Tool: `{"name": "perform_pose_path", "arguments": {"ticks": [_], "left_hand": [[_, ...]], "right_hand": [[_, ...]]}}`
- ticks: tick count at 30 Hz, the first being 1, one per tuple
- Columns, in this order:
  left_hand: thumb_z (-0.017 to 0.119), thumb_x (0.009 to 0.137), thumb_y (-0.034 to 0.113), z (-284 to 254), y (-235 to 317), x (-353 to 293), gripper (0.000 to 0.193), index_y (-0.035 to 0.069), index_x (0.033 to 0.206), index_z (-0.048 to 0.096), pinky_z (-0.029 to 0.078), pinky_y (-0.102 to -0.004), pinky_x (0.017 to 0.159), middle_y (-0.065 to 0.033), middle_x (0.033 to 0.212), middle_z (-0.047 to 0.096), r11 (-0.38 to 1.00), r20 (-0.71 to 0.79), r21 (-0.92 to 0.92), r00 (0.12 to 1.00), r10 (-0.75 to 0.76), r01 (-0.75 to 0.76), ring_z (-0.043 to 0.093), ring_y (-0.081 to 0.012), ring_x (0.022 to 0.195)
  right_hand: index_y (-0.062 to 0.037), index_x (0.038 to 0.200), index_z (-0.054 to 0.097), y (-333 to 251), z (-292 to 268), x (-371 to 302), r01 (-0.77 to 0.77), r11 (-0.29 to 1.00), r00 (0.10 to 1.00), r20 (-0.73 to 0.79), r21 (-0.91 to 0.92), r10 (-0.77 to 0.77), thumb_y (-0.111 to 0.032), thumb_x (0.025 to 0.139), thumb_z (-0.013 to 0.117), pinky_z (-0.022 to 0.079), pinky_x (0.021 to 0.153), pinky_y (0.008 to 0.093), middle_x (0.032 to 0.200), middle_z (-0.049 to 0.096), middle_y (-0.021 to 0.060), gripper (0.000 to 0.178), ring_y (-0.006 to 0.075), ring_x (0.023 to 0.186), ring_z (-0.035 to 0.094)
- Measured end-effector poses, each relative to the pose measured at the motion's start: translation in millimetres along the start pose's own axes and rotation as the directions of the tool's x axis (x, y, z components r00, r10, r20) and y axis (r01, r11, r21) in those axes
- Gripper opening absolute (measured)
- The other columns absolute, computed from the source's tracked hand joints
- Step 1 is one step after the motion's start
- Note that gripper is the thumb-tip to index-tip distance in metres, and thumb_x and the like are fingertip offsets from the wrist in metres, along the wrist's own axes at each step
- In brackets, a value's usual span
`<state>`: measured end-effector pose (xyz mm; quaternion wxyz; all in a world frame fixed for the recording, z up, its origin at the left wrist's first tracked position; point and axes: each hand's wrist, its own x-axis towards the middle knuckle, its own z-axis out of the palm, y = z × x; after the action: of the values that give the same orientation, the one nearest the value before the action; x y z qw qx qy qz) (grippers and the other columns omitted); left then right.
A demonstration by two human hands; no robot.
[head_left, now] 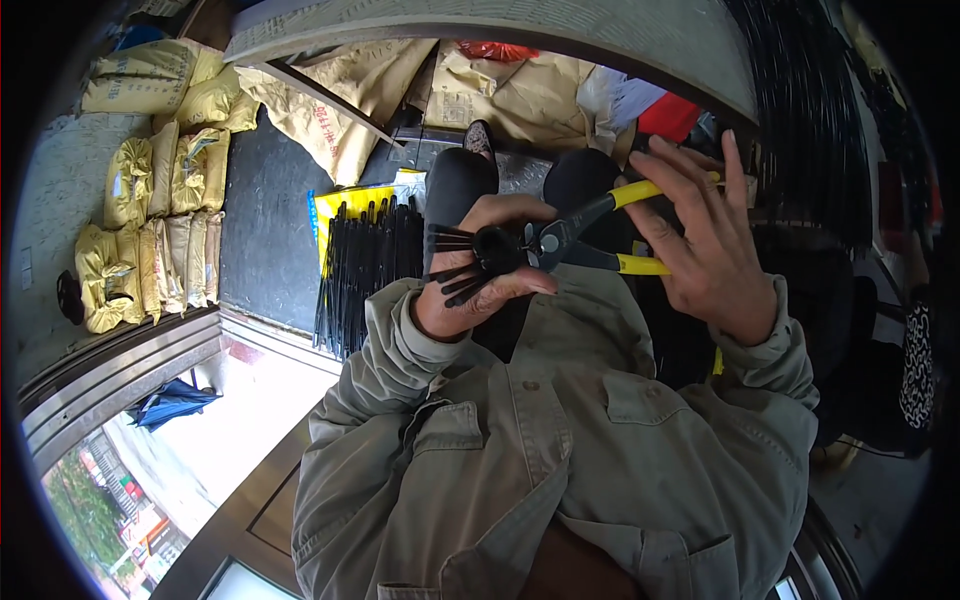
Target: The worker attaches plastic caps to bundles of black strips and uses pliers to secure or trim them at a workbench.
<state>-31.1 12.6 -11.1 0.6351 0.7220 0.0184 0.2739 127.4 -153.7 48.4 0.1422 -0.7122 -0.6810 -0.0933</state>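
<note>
Here the left hand (480,280) is gripping a black spoked part (478,258) at chest height, while the right hand (700,240) is clasping yellow-handled pliers (590,240), their tip touching that part.

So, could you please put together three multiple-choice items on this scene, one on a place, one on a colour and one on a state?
1. Where does the bundle of black rods lie?
A. on the floor, left of the person's knees
B. on top of the yellow sacks
C. across the person's lap

2. What colour are the handles of the pliers?
A. red
B. yellow
C. blue

3. What is the left hand doing?
A. hanging free
B. resting on a sack
C. gripping a black spoked part

Answers: 1 A, the bundle of black rods lies on the floor; 2 B, the pliers in the right hand have yellow handles; 3 C, the left hand is closed on the black spoked part.
</note>
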Motion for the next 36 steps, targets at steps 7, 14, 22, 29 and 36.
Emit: {"name": "perform_pose_path", "arguments": {"ticks": [7,14,22,29,36], "left_hand": [[0.075,0.066,0.022,-2,5,0,0.049,-0.001,0.104,0.052,0.040,-0.0221,0.058,-0.0051,0.089,0.055,0.999,-0.021,0.041,1.000,-0.011,0.012,0.051,-0.0087,0.065],[0.076,0.066,0.023,7,8,-5,0.052,-0.001,0.105,0.051,0.040,-0.0208,0.058,-0.0036,0.085,0.054,0.981,-0.087,-0.149,0.987,-0.138,0.124,0.050,-0.0069,0.065],[0.076,0.066,0.019,-10,-5,-2,0.072,0.001,0.122,0.036,0.041,-0.0210,0.064,-0.0033,0.078,0.053,0.974,0.004,-0.227,1.000,-0.026,0.026,0.052,-0.0088,0.075],[0.059,0.075,-0.002,-18,14,-15,0.078,0.005,0.135,0.010,0.045,-0.0257,0.071,-0.0085,0.082,0.056,0.959,-0.047,-0.123,0.963,-0.264,0.257,0.056,-0.0135,0.075],[0.051,0.078,-0.006,-22,23,-12,0.078,0.005,0.137,0.001,0.046,-0.0262,0.071,-0.0147,0.089,0.059,0.960,0.038,0.070,0.961,-0.274,0.271,0.058,-0.0154,0.076]], "right_hand": [[0.0000,0.094,0.059,-11,24,-13,-0.111,0.962,0.992,0.088,0.251,0.092,-0.003,0.063,0.062,0.038,0.091,0.0456,0.103,0.050,0.0162,0.031,0.0313,0.096,0.052],[0.0008,0.092,0.058,-38,77,-23,-0.166,0.831,0.958,-0.114,0.532,0.265,-0.004,0.067,0.063,0.047,0.065,0.0333,0.093,0.051,0.0182,0.026,0.0302,0.077,0.058],[-0.0015,0.092,0.058,-43,122,-38,-0.134,0.129,0.935,0.082,0.983,0.346,-0.003,0.062,0.065,0.046,0.057,0.0319,0.092,0.052,0.0121,0.030,0.0244,0.064,0.057],[-0.0101,0.100,0.061,-12,47,17,0.016,0.991,0.945,-0.321,-0.131,-0.058,-0.018,0.078,0.060,0.030,0.097,0.0425,0.117,0.049,0.0058,0.023,0.0192,0.106,0.048],[-0.0159,0.105,0.058,-16,53,31,0.079,0.904,0.855,-0.438,-0.420,-0.278,-0.020,0.080,0.058,0.018,0.105,0.0425,0.123,0.044,0.0019,0.026,0.0154,0.112,0.043]]}}
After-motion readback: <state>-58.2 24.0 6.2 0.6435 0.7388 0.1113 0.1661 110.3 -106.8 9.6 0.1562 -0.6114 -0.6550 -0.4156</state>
